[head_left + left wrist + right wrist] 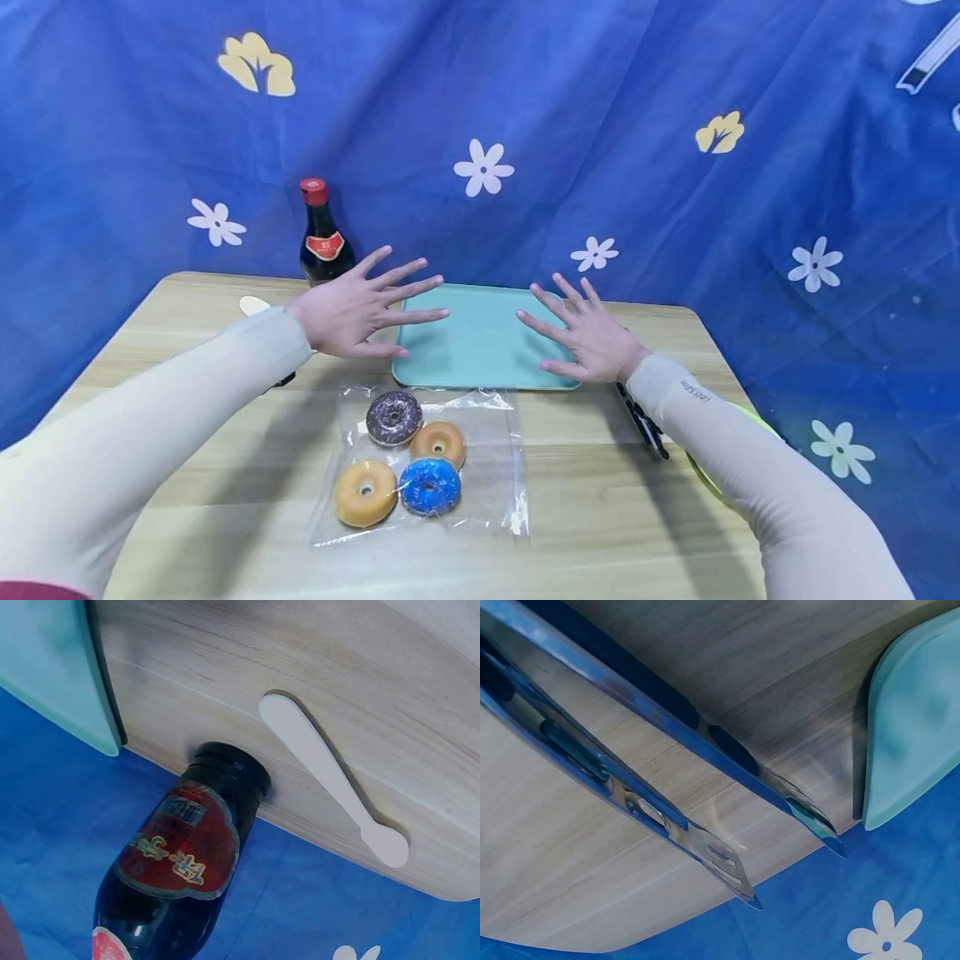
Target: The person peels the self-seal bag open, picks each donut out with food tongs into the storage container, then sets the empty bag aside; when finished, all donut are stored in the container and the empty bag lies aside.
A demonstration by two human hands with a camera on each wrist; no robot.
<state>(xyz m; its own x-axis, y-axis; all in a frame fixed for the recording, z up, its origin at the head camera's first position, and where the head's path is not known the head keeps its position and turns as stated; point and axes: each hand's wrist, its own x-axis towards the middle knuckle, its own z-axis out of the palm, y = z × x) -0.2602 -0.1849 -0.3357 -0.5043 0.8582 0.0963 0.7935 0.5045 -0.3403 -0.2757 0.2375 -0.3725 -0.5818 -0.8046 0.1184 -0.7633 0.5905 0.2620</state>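
Observation:
My left hand (356,308) is held out with its fingers spread, by the left end of a light-green tray (480,333). Opposite it, my right hand (588,337) spreads its fingers over the tray's right end. Neither hand holds anything. Nearer to me lies a clear plastic bag (487,492) with several doughnuts, among them a chocolate one (393,418) and a blue one (430,487). A dark sauce bottle (172,862) with a red cap stands behind the left hand. Metal tongs (727,761) lie under the right wrist, jaws apart.
A white spoon (322,765) rests on the table left of the bottle. Partly hidden under the right forearm is a round yellow-green rim (708,479). A blue flowered cloth (405,108) hangs directly behind the wooden table (585,517).

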